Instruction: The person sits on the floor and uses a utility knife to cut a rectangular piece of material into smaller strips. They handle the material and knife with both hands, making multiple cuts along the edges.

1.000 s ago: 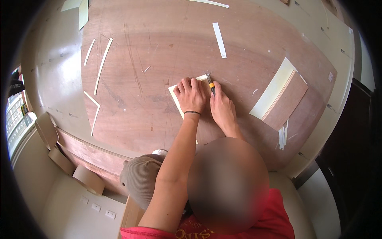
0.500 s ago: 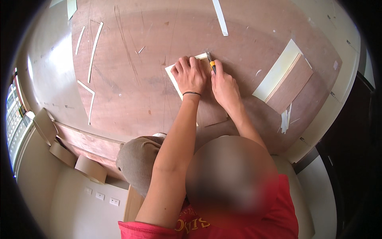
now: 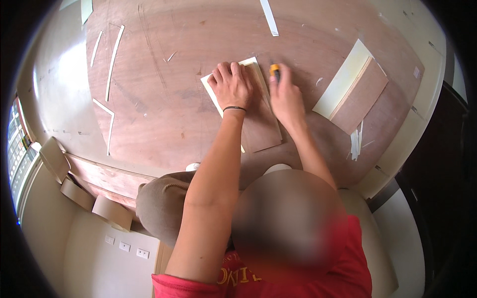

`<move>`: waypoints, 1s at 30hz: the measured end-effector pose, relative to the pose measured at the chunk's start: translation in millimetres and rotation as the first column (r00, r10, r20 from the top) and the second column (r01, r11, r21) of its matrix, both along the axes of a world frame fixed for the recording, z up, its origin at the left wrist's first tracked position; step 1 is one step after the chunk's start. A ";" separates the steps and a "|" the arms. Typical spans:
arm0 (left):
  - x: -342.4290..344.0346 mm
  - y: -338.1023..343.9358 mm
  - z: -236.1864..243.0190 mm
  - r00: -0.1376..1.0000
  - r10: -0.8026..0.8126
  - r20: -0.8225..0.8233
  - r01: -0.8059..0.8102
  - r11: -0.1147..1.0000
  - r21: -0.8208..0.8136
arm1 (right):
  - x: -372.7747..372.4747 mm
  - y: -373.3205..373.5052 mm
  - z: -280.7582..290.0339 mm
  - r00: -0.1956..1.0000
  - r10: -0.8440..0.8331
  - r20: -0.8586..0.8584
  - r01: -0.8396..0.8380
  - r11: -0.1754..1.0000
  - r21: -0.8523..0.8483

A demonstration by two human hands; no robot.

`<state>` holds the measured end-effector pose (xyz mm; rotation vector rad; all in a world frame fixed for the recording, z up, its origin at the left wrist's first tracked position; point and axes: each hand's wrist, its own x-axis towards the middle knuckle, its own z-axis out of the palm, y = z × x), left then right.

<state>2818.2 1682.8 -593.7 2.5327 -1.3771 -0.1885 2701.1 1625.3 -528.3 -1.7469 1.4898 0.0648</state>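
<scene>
My left hand [image 3: 231, 90] presses down on a small brown wooden board [image 3: 262, 126], its fingers bent a little and apart, gripping nothing. Beneath that board lies a cream sheet [image 3: 206, 81], its edge showing along the left side and at the far corner. To the right of the board, my right hand [image 3: 288, 99] is closed around a yellow and black utility knife [image 3: 275, 71]. The knife is apart from the board's far right corner; its blade is too blurred to make out.
Everything lies on a large reddish-brown plywood sheet [image 3: 164, 119]. At right, another wooden board [image 3: 360, 97] rests on a cream sheet [image 3: 334, 85], beside several thin offcuts [image 3: 356, 144]. Long pale strips [image 3: 115, 62] lie at left, and a white strip [image 3: 269, 17] lies at the far side.
My right hand has moved the knife off the far corner of the cream sheet, to the right. My left hand stays on the board. The whole view has shifted slightly.
</scene>
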 end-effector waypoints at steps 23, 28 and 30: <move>-84.7 60.9 48.5 0.871 0.481 -0.100 -0.415 0.829 0.374 | -180.9 158.7 20.7 0.739 -0.652 0.169 0.663 0.748 -0.010; -0.5 57.5 88.7 0.812 -0.578 -0.081 0.570 0.754 0.328 | -197.6 160.2 19.1 0.562 -0.747 0.355 0.760 0.635 0.134; 7.6 31.6 113.5 0.420 -0.905 -0.074 0.756 0.304 0.579 | -212.3 157.6 12.9 0.507 -0.768 0.392 0.782 0.601 0.167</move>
